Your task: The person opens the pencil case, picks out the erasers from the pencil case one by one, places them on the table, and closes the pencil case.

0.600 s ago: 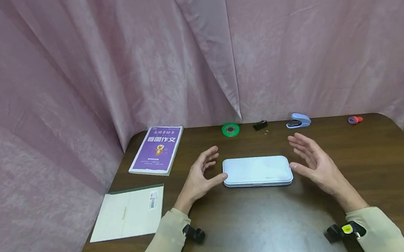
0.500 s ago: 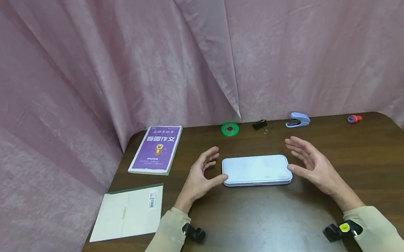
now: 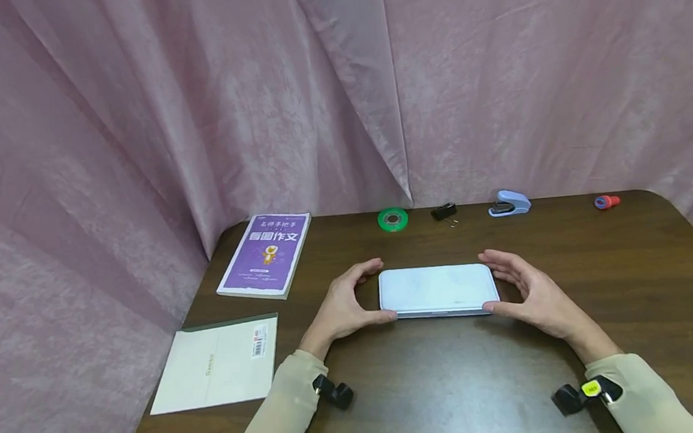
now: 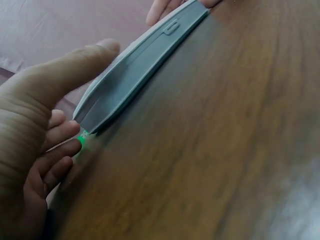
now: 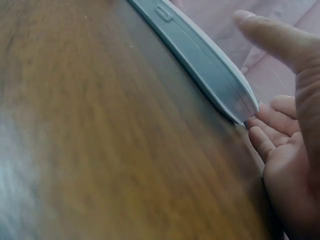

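Observation:
A flat, pale blue pencil case (image 3: 438, 289) lies closed on the table, its long side towards me. My left hand (image 3: 347, 306) is at its left end, thumb by the front corner and fingers spread towards the back. At the right end my right hand (image 3: 529, 293) mirrors this, thumb by the front corner. Up close in the left wrist view, the thumb (image 4: 82, 62) overlaps the top edge of the case, and a small clasp shows on its front. In the right wrist view the thumb (image 5: 272, 37) stands off the case while the lower fingers (image 5: 270, 127) meet its end.
A purple book (image 3: 266, 254) and a pale notebook (image 3: 217, 365) lie on the left. Along the table's back edge sit a green roll of tape (image 3: 386, 225), a black binder clip (image 3: 443, 212), a light blue stapler (image 3: 511, 202) and a small red cylinder (image 3: 608, 202). Pink curtains (image 3: 465, 82) hang behind.
Both hands have closed in on the ends of the pencil case, the right one moving left. Their thumbs have come down to the front corners. The case stays put.

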The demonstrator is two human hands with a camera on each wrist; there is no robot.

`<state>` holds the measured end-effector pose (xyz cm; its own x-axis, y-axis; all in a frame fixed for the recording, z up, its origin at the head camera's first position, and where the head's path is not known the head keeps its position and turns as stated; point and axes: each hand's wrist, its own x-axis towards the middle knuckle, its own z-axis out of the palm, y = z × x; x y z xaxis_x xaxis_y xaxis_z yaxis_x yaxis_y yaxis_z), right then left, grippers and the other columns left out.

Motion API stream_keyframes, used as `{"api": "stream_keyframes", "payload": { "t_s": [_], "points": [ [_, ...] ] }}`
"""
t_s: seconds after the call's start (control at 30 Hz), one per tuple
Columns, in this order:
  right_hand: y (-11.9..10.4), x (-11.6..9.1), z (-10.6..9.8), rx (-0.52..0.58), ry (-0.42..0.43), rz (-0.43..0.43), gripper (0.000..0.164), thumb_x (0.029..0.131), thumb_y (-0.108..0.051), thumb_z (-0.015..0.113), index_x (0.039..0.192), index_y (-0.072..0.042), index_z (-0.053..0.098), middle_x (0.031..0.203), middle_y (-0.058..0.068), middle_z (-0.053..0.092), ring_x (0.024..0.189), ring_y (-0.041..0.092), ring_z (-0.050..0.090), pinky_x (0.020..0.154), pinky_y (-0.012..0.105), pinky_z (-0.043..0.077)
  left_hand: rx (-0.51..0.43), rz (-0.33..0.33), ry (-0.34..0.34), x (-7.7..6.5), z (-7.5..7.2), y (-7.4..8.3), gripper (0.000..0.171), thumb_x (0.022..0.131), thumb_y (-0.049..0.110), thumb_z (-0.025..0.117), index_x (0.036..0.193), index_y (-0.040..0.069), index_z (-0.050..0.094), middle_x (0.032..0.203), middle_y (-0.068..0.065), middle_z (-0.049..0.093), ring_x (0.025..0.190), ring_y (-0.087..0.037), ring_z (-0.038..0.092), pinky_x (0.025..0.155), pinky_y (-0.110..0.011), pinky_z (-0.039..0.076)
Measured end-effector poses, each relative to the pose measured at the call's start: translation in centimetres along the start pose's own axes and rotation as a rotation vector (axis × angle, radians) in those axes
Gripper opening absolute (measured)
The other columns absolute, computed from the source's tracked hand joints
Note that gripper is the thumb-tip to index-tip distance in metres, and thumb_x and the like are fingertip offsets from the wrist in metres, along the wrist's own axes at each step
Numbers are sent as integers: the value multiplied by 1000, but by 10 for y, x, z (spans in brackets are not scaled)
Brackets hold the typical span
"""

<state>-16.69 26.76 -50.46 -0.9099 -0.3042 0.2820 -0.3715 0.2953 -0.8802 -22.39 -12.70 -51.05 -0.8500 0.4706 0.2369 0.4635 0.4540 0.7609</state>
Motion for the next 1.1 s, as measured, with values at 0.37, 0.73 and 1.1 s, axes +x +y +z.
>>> {"api": "stream_keyframes", "payload": {
  "t_s": [0.37, 0.73, 1.1],
  "points": [
    [-2, 3, 3, -282, -42, 28, 104, 78, -25, 105, 163, -2, 49, 158, 19, 58, 130, 30, 70, 108, 5, 44, 184, -30, -47, 2, 4, 5, 108, 69, 51, 107, 161, 19, 60, 154, -3, 66, 147, -24, 55, 125, -48, 45],
    [0, 10, 2, -292, -19, 67, 94, 73, -30, 108, 152, -8, 62, 147, 14, 67, 120, 32, 74, 99, 8, 52, 246, -22, -30, 4, 9, 8, 102, 70, 49, 107, 156, 17, 62, 150, -5, 68, 145, -27, 55, 125, -52, 43],
    [1, 15, -1, -231, -6, 140, 93, 66, -29, 112, 145, -9, 67, 143, 15, 71, 116, 21, 73, 96, 11, 55, 248, -43, -32, 6, 10, 11, 99, 70, 46, 107, 154, 18, 62, 149, -5, 68, 146, -25, 53, 126, -52, 41]
  ]
}}
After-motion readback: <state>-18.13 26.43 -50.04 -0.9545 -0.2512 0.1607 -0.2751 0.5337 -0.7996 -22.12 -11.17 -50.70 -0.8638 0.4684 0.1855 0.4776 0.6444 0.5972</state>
